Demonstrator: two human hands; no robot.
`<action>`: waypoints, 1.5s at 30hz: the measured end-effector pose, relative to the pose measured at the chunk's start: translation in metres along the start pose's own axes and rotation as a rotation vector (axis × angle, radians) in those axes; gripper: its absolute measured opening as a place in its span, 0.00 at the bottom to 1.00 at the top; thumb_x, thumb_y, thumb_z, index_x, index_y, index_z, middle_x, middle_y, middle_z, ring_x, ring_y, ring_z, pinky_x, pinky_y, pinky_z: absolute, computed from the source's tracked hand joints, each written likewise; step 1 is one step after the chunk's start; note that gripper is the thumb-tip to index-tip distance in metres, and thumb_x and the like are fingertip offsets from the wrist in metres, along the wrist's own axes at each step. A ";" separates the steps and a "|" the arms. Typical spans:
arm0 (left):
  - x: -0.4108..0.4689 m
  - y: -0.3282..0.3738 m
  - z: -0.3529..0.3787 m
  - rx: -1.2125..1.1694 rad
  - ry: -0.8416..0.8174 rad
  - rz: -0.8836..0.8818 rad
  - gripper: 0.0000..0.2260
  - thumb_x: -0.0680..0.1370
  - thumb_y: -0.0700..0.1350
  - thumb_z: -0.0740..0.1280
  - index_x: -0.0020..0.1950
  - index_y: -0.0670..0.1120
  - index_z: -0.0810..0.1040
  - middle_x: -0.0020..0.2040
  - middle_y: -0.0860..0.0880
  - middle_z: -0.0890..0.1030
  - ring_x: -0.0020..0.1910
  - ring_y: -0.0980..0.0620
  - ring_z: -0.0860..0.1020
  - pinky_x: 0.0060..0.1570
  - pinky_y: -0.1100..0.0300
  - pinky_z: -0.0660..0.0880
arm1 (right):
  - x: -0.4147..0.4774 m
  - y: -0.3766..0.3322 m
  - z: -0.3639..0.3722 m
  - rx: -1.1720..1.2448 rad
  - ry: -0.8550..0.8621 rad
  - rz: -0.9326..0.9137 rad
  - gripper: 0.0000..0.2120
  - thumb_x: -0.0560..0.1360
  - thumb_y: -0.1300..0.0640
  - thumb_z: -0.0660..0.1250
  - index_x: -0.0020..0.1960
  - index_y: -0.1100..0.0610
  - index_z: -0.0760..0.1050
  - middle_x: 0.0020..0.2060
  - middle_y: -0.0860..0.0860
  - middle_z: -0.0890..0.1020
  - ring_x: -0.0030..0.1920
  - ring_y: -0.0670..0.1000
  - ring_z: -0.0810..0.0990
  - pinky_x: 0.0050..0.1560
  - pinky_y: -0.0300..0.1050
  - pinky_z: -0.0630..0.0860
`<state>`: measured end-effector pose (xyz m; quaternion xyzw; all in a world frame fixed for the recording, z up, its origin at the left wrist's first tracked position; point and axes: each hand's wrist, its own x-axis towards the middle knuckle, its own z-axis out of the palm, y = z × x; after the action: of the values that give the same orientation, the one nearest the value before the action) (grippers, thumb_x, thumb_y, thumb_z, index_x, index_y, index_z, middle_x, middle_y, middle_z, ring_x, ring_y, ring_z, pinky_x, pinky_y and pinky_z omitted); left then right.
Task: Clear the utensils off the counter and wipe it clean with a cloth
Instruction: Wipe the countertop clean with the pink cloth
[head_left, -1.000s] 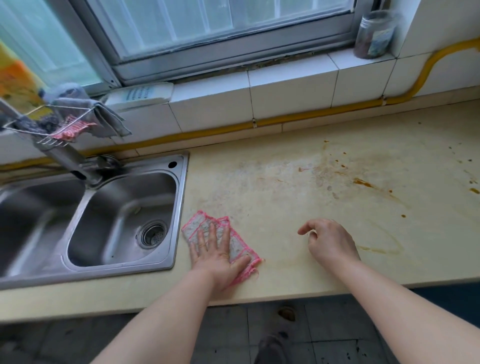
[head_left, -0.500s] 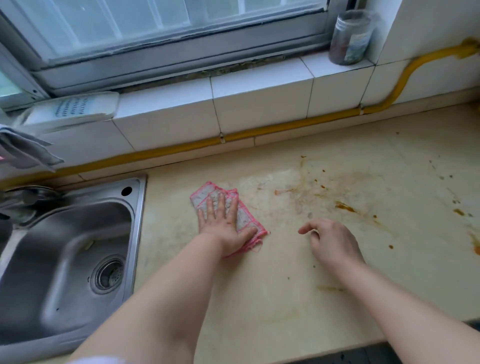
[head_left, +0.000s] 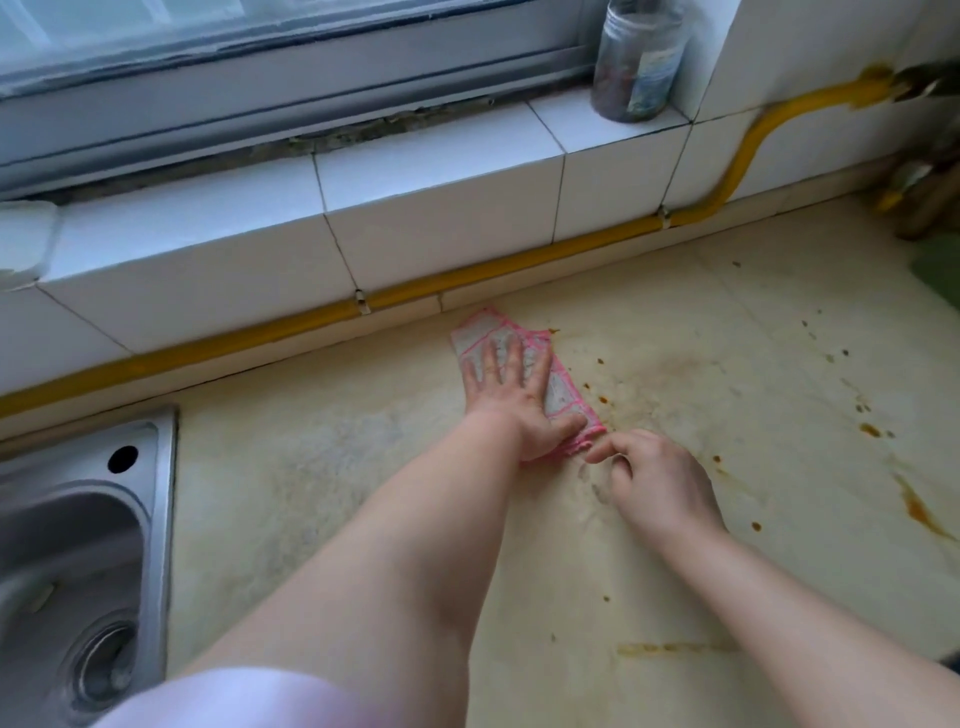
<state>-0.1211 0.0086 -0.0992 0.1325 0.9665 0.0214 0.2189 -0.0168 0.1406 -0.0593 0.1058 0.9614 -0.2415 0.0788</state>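
A folded pink-edged cloth (head_left: 563, 392) lies on the pale yellow counter (head_left: 727, 519) close to the tiled back wall. My left hand (head_left: 511, 397) presses flat on it with fingers spread and straight. My right hand (head_left: 657, 480) rests on the counter just right of the cloth's near corner, fingers loosely curled, forefinger tip almost touching the cloth, holding nothing. Brown and orange stains (head_left: 919, 512) dot the counter to the right of the cloth.
A steel sink (head_left: 88, 545) sits at the lower left. A yellow pipe (head_left: 467, 278) runs along the base of the tiled ledge. A glass jar (head_left: 636, 62) stands on the window sill. Dark blurred objects (head_left: 922, 202) stand at the far right.
My left hand has pushed the cloth away from the sink, farther back toward the wall and to the right. My right hand has stayed resting on the counter, now next to the cloth.
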 end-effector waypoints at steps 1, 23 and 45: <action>0.001 0.000 -0.001 -0.002 0.002 0.017 0.43 0.72 0.74 0.51 0.78 0.56 0.34 0.78 0.45 0.32 0.75 0.38 0.31 0.71 0.36 0.33 | 0.003 -0.002 0.001 -0.009 0.003 0.017 0.15 0.72 0.64 0.61 0.47 0.47 0.82 0.54 0.46 0.83 0.58 0.52 0.78 0.52 0.44 0.75; -0.104 -0.231 0.027 -0.146 0.090 -0.645 0.41 0.76 0.70 0.45 0.79 0.46 0.37 0.79 0.43 0.37 0.77 0.41 0.35 0.75 0.45 0.37 | 0.034 -0.076 0.032 -0.037 -0.135 -0.205 0.15 0.75 0.61 0.60 0.48 0.45 0.81 0.56 0.44 0.81 0.58 0.49 0.78 0.52 0.42 0.73; 0.053 0.084 -0.015 0.093 0.007 0.165 0.43 0.74 0.72 0.50 0.78 0.50 0.35 0.79 0.46 0.35 0.76 0.42 0.32 0.74 0.45 0.33 | 0.045 0.116 -0.063 0.024 0.133 0.091 0.17 0.74 0.65 0.60 0.51 0.47 0.81 0.55 0.47 0.82 0.58 0.52 0.78 0.51 0.45 0.75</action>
<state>-0.1526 0.1042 -0.0998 0.2214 0.9531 -0.0050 0.2065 -0.0385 0.2782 -0.0655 0.1662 0.9558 -0.2415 0.0244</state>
